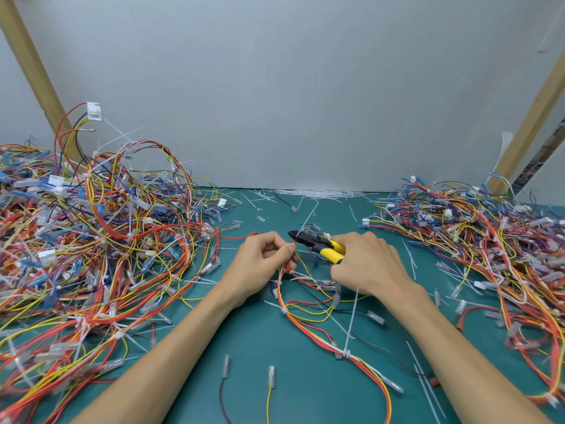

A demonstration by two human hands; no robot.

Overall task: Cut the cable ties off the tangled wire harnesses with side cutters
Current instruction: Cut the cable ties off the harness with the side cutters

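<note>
My left hand pinches a red-and-yellow wire harness that trails toward me across the green mat. My right hand grips the yellow-handled side cutters, whose black jaws point left and sit right at the wires beside my left fingertips. White cable ties still bind this harness at several spots. Whether the jaws are closed on a tie is too small to tell.
A big tangled pile of harnesses fills the left side, another pile the right. Cut white tie scraps lie along the grey back wall. Loose wires and ties litter the green mat. Wooden posts lean at both sides.
</note>
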